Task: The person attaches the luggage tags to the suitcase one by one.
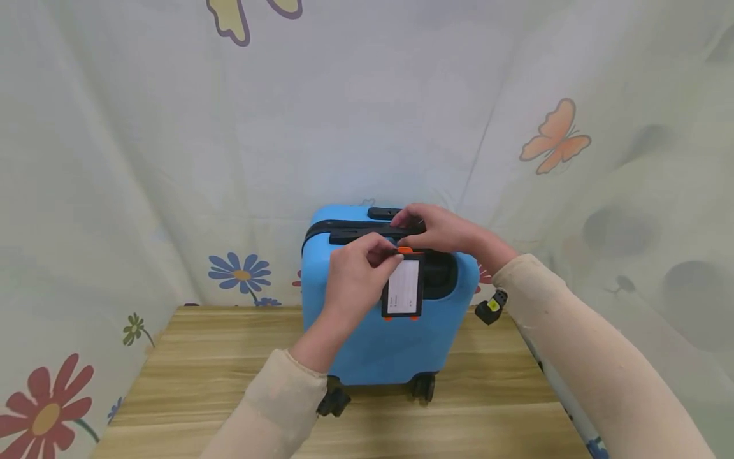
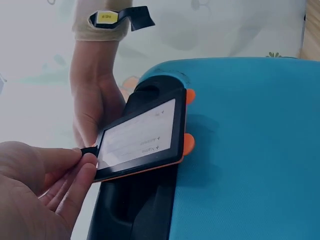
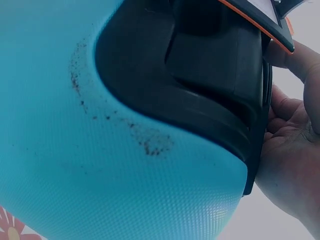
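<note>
A black-framed luggage tag (image 1: 402, 287) with orange edging is hanging at the front of a blue suitcase (image 1: 367, 344), right of its centre and partly covering a black recess near the top. A white card (image 2: 135, 132) with small print is showing through the tag's face, and two orange tabs (image 2: 189, 144) are sticking out at its lower end.

The left hand (image 1: 358, 271) is pinching a short black strap end (image 2: 89, 150) at the tag's upper end between thumb and fingertips, apparently to steady the tag and control the strap. Its forearm is slanting in from the near left, wrist low.

The right hand (image 1: 438, 228) is arching over the suitcase's black top handle (image 1: 358, 234), with fingers bent toward the far side and thumb near the tag, probably to work around the handle. Whether these fingers are gripping anything, I cannot tell. That forearm is crossing from the near right, and a black band with a yellow label (image 1: 490, 308) is hanging at its cuff.

The suitcase is standing upright on a wood-grain tabletop (image 1: 229, 382), a black wheel (image 1: 423, 387) showing at its lower right. Beyond, a pale curtain (image 1: 373, 115) printed with flowers and butterflies is surrounding the scene.
</note>
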`<state>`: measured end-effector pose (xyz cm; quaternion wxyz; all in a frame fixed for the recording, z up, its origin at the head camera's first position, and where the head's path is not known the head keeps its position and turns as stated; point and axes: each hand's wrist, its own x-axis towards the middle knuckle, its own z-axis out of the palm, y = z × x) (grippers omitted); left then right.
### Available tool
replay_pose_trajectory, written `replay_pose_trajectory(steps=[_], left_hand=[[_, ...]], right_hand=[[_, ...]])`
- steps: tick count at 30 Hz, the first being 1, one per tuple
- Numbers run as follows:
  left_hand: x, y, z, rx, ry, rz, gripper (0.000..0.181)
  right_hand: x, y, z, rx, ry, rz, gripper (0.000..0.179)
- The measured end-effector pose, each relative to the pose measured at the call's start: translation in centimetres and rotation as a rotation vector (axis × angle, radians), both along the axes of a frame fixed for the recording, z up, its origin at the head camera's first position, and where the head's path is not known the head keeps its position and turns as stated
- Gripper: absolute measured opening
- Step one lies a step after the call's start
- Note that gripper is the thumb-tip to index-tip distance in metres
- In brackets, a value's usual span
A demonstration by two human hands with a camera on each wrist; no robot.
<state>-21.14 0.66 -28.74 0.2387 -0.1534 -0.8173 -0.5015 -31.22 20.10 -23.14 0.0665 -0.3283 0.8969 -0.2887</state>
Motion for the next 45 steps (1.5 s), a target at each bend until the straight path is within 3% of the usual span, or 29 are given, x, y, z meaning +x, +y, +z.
replay_pose_trajectory(steps=[15,29,38,45], left_hand=[[-0.2,0.2,-0.2,-0.001,-0.010,0.017,0.010],[-0.6,0.7,0.0,0.000,-0.036,0.019,0.009],[-0.4,0.9,-0.1,-0.001,-0.054,0.029,0.010],[-0.4,0.9,-0.1,0.007,-0.028,0.028,0.008]], right_hand=[[-0.1,0.6,0.1,0.049,0.029,-0.025,0.043],[0.0,1.0,0.0,0.114,0.177,-0.004,0.037],[-0.4,0.4,-0.1,0.105,0.113,0.013,0.039],[-0.6,-0.2,-0.1,0.060,0.086,0.001,0.035]])
